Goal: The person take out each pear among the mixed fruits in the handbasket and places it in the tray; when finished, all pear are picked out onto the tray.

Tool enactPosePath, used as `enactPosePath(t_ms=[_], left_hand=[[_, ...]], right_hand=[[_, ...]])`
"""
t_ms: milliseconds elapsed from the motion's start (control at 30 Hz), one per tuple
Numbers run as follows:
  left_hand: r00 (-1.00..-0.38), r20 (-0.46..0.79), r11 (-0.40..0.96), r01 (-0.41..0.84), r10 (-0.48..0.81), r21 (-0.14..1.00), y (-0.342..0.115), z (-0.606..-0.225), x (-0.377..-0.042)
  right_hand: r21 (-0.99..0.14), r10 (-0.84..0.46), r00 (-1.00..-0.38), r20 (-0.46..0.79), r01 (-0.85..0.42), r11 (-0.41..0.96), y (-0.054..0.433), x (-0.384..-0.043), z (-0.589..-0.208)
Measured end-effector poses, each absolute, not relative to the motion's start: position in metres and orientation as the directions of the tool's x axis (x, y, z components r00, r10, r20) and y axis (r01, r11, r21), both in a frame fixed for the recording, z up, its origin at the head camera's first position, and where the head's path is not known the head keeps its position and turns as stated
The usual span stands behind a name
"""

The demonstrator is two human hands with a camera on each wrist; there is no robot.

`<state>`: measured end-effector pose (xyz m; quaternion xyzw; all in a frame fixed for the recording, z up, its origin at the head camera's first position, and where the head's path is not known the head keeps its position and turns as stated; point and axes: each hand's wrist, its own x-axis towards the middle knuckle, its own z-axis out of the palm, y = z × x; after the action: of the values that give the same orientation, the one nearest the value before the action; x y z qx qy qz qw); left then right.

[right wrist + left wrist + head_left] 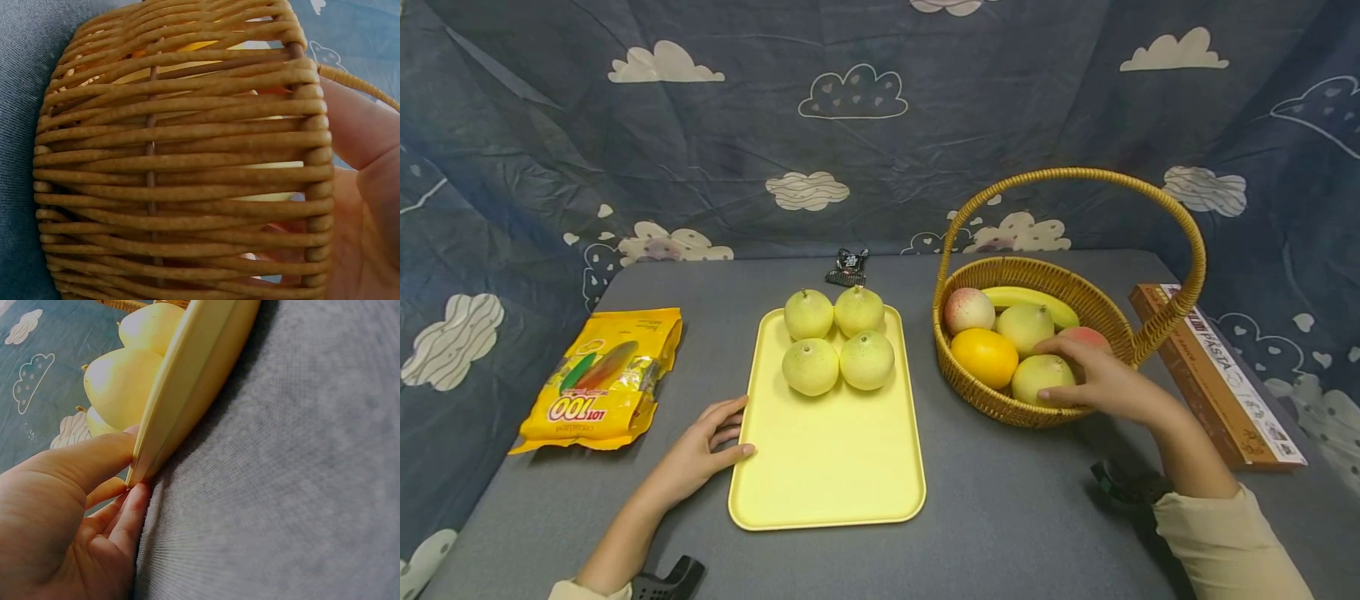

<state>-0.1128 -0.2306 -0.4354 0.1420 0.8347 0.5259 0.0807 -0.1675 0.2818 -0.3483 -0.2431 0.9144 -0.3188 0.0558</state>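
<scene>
My left hand [703, 446] pinches the left edge of a yellow tray [827, 467], thumb over the rim and fingers against its side. Several pale green pears [811, 367] sit together at the tray's far end. Over the front right of a wicker basket [992, 408], my right hand [1101, 379] grips another pale green pear [1037, 375], thumb on its near side and fingers across the far side. Beside it in the basket lie an orange fruit [985, 357], a pear [1024, 325], a banana [1030, 298] and two peaches [968, 310]. In the right wrist view the basket's weave [181, 175] hides most of the fruit.
A yellow candy bag [602, 379] lies to the left of the tray. Behind the tray is a small black packet [848, 267]. A pasta box [1217, 375] lies right of the basket, whose tall handle [1075, 173] arches above it.
</scene>
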Motion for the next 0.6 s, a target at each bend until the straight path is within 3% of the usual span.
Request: enactPosePath(t_ms=[300, 600], left_hand=[[-0.947, 0.005, 0.389, 0.137, 0.322, 0.911, -0.231, -0.434, -0.113], [-0.947, 0.008, 0.39, 0.14, 0.321, 0.91, -0.23, -0.433, -0.113]], right_hand=[[-0.544, -0.494, -0.856, 0.154, -0.49, 0.681, 0.28, -0.167, -0.353], [-0.586, -0.376, -0.908, 0.188, -0.41, 0.698, 0.278, -0.157, -0.343]])
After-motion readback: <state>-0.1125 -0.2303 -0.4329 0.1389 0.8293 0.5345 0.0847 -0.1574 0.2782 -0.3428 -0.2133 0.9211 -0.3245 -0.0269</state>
